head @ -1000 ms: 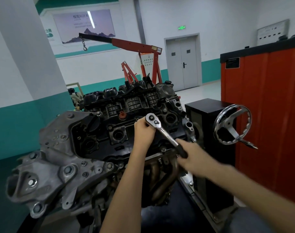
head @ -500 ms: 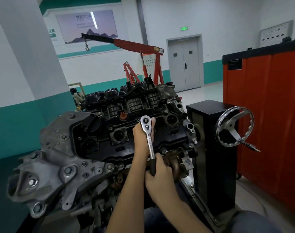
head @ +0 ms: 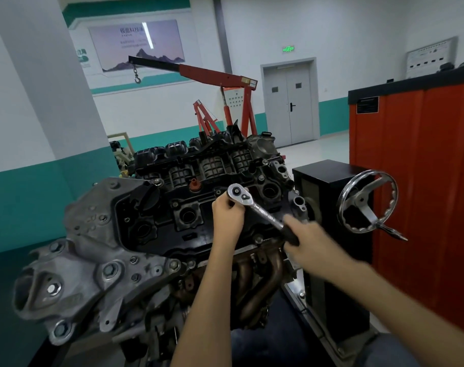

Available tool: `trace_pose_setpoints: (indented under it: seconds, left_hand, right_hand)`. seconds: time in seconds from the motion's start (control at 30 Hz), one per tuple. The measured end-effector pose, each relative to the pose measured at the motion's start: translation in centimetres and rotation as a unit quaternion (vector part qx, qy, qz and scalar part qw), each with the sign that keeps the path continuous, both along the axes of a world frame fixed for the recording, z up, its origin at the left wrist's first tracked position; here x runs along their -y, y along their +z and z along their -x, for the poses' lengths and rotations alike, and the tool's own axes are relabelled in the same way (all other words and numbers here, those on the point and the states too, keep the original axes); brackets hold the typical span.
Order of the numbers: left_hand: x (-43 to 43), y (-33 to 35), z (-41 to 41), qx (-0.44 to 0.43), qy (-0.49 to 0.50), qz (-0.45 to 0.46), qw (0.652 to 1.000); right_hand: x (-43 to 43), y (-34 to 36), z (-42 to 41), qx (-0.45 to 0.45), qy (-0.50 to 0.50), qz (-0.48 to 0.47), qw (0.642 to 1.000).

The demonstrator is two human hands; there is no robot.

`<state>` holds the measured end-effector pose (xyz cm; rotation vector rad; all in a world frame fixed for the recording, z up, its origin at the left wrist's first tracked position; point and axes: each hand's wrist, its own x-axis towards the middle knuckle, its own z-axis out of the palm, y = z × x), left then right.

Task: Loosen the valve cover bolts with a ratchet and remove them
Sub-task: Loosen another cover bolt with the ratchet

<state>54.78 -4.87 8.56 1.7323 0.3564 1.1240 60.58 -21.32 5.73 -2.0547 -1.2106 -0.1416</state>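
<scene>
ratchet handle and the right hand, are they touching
Touching. The head view shows the right hand wrapped round the black grip of the ratchet handle.

The ratchet (head: 254,207) lies on top of the engine (head: 151,234). The left hand (head: 228,215) holds its head, and the blurred right hand (head: 313,242) seems to grip its handle further right. A handwheel (head: 365,202) stands right of the engine, a cabinet (head: 424,181) right of that, and a hoist (head: 217,75) behind.
</scene>
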Motion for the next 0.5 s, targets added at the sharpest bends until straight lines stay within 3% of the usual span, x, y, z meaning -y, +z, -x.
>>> trace_pose_setpoints:
  seconds: [0.13, 0.27, 0.33, 0.5]
  left_hand:
    - [0.1, 0.1, -0.4, 0.015, 0.006, 0.01, 1.0]
    - [-0.4, 0.2, -0.5, 0.014, -0.004, 0.029, 0.999]
    - [-0.7, 0.2, -0.3, 0.002, -0.007, 0.028, 1.0]
    - [-0.7, 0.8, 0.0, -0.048, -0.02, -0.038, 0.998]
  right_hand:
    - [-4.2, -4.2, 7.1, -0.179, 0.008, -0.159, 0.971]
    - [-6.2, -4.3, 9.0, -0.24, 0.031, -0.182, 0.953]
    - [-4.5, -3.8, 7.2, -0.2, 0.031, -0.131, 0.971]
    - [1.0, 2.1, -1.6, 0.012, 0.051, 0.051, 0.997]
